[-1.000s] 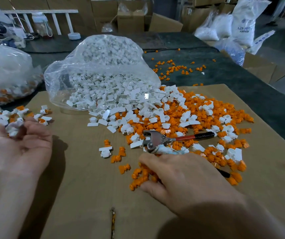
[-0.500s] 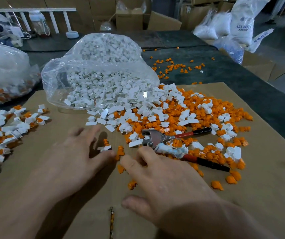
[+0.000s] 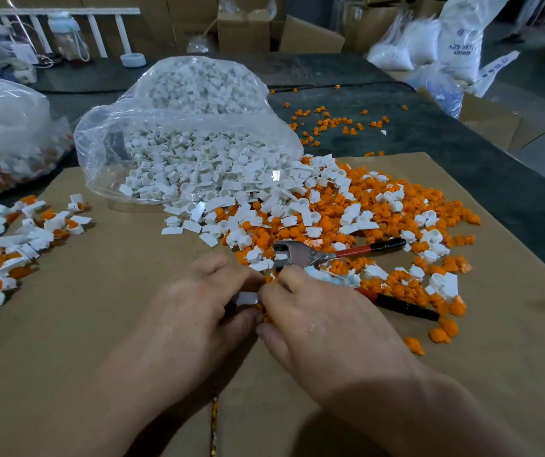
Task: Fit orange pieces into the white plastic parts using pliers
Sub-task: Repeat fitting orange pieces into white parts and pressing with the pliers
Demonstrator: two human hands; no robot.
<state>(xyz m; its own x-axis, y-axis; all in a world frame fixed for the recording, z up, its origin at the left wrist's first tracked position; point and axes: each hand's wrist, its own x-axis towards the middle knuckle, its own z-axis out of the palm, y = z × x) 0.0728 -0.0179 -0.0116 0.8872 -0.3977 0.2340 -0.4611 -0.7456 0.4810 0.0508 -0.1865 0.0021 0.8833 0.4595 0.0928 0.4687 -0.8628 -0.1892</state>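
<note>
Just on my side of the pliers [image 3: 300,257], which lie untouched on the cardboard [image 3: 116,291], my left hand [image 3: 198,305] pinches a white part [image 3: 247,297] and my right hand [image 3: 314,318], fingertips meeting it, pinches an orange piece [image 3: 266,316]. Behind the pliers spreads a heap [image 3: 330,206] of both kinds. Far behind them a white sack [image 3: 459,41] reads "ABS", the rest blurred.

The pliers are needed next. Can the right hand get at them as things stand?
Probably yes. The pliers lie uncovered on the pile just beyond the right hand. It must first release the white part it pinches with the left hand.
</note>
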